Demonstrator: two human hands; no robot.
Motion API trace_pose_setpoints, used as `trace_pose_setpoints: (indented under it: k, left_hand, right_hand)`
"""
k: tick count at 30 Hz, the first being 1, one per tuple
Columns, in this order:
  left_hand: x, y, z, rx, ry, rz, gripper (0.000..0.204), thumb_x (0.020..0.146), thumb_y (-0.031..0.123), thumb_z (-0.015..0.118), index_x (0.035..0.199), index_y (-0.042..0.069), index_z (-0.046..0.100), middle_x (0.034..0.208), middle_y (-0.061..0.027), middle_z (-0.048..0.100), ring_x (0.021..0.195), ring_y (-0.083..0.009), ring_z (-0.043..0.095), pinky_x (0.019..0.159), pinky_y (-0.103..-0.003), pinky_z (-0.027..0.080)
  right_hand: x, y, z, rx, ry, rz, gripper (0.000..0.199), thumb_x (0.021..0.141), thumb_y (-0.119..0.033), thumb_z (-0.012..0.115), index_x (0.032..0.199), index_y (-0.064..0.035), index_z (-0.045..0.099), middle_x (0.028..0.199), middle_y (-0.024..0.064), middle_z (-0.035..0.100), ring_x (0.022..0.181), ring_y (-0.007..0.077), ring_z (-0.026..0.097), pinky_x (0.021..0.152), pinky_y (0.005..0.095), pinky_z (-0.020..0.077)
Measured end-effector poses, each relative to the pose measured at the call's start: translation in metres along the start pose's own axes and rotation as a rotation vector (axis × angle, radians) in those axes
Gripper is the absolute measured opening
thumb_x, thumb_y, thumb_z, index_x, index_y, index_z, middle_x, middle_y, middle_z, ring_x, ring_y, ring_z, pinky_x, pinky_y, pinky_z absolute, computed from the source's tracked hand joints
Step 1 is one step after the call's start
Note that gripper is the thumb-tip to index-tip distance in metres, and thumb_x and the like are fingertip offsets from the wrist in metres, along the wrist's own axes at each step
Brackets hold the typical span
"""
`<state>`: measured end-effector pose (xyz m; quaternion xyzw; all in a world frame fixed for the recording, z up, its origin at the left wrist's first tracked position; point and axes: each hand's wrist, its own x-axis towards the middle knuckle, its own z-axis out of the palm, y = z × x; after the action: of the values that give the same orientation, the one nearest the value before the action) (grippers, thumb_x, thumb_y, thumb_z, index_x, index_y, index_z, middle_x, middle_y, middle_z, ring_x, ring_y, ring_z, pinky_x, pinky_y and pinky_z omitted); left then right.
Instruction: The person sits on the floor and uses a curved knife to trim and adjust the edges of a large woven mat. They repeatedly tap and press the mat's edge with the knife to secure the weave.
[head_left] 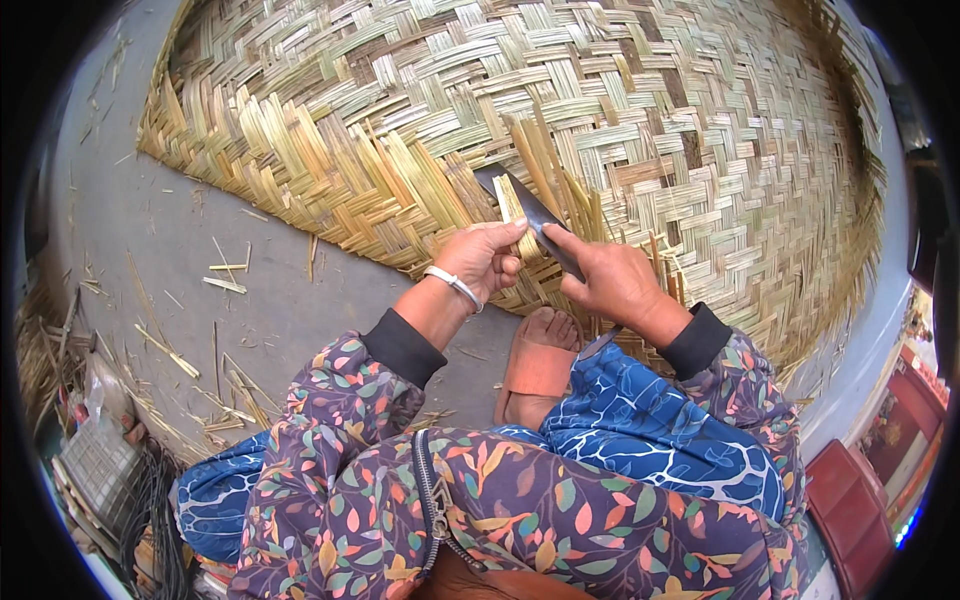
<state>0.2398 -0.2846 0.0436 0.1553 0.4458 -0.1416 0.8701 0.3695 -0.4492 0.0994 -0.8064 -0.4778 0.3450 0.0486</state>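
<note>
A large woven bamboo mat (560, 80) spreads in front of me, its near border folded into a braided edge (345, 205). My left hand (482, 262) pinches a pale bamboo strip (512, 200) that sticks up from this edge. In my right hand (620, 285) is a dark-bladed knife (541, 216), the index finger laid along the blade. The blade slants up to the left, close behind the strip and touching or nearly touching it. Several loose strip ends (540, 160) stand up just right of the blade. The knife's handle is hidden in my palm.
Bamboo scraps (228, 268) litter the grey floor (170, 240) to the left. My sandalled foot (541, 365) rests close to the mat's edge. A wire basket (100, 455) and black cables (155, 510) lie at lower left; a dark red plastic object (845, 510) stands at lower right.
</note>
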Motion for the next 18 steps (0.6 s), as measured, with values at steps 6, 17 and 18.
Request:
trace_pose_setpoints:
  k: [6,17,18]
  left_hand:
    - [0.019,0.011,-0.004,0.031,0.207,0.068,0.021,0.092,0.029,0.067,0.086,0.010,0.059,0.065,0.0025,0.056,0.044,-0.0083,0.055,0.037,-0.024,0.042]
    - [0.033,0.003,0.012,0.123,0.411,0.287,0.028,0.092,0.036,0.066,0.084,0.011,0.057,0.065,0.0031,0.054,0.046,-0.0090,0.056,0.039,-0.022,0.042]
    - [0.033,0.004,0.015,0.145,0.450,0.306,0.029,0.093,0.037,0.066,0.084,0.010,0.057,0.065,0.0028,0.055,0.047,-0.0092,0.058,0.040,-0.022,0.044]
  right_hand:
    - [-0.001,-0.003,-0.002,-0.024,-0.001,-0.001,0.065,0.076,-0.022,0.061,0.139,-0.0206,0.049,0.077,0.0165,0.068,0.066,0.0353,0.066,0.060,0.0470,0.0529]
    - [-0.002,-0.004,-0.004,-0.084,-0.003,-0.005,0.065,0.078,-0.023,0.062,0.141,-0.0215,0.047,0.075,0.0161,0.067,0.066,0.0354,0.066,0.060,0.0474,0.0527]
    - [-0.002,-0.004,-0.004,-0.104,-0.019,0.000,0.065,0.078,-0.023,0.063,0.141,-0.0215,0.047,0.076,0.0151,0.067,0.067,0.0347,0.066,0.060,0.0468,0.0532]
